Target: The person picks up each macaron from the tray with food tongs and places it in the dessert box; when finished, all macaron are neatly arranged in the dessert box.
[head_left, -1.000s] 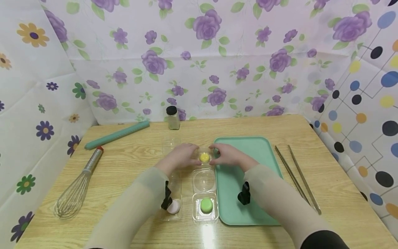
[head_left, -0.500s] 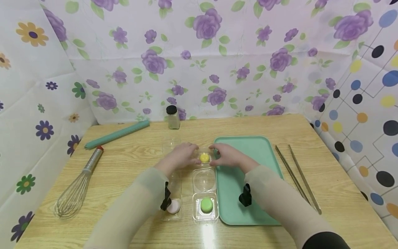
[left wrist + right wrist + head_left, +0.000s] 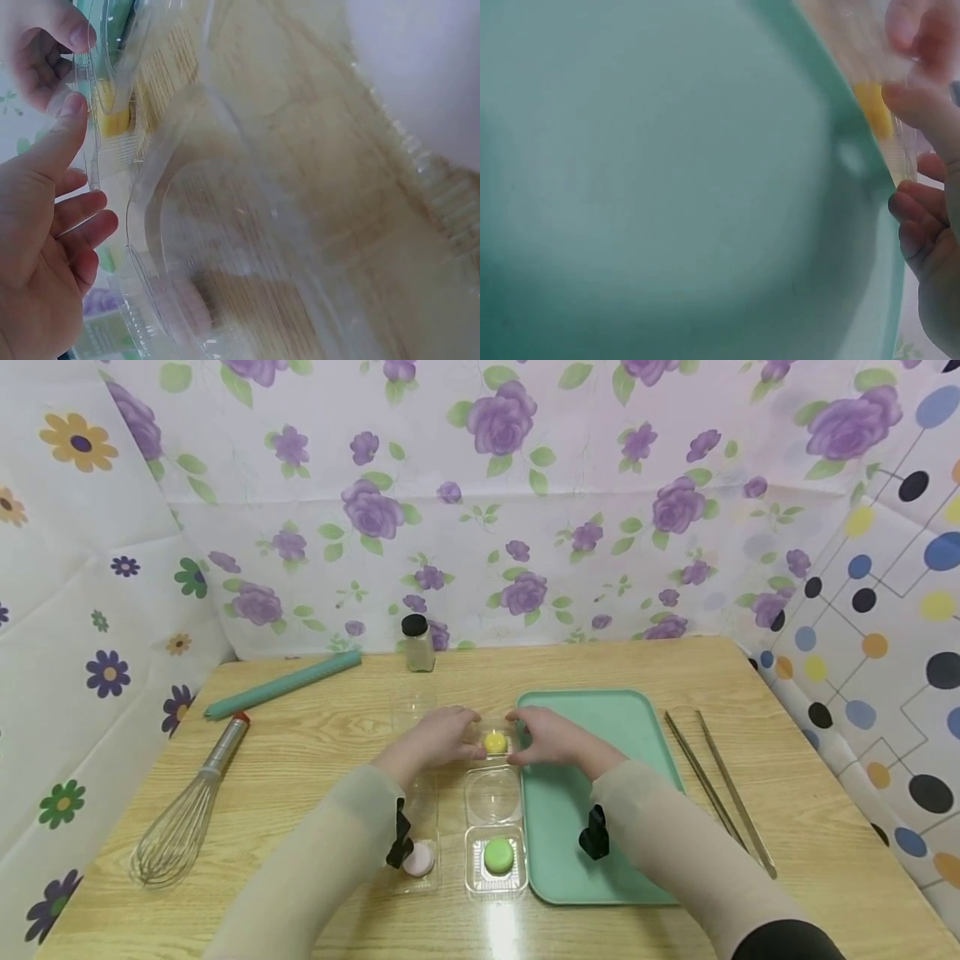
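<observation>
A small clear plastic box (image 3: 491, 728) holds a round yellow macaron (image 3: 495, 742) in the middle of the table. My left hand (image 3: 438, 735) holds the box by its left side, thumb toward me and fingers at the back. From the right, my right hand (image 3: 551, 735) holds it the same way, close over the tray's edge. In the left wrist view the left thumb (image 3: 66, 131) meets the box's rim. Nearer to me an opened clear box carries a green macaron (image 3: 498, 855). A pale pink macaron (image 3: 418, 858) lies in another opened box, partly behind my left wrist.
A green tray (image 3: 592, 860) lies under my right forearm, with metal tongs (image 3: 720, 793) to its right. On the left are a whisk (image 3: 187, 810) and a teal rolling pin (image 3: 285, 685). A black-capped jar (image 3: 417, 645) stands at the back, before a flowered cloth.
Both hands stay at the yellow macaron's box, with only a very slight shift. The other things have not moved.
</observation>
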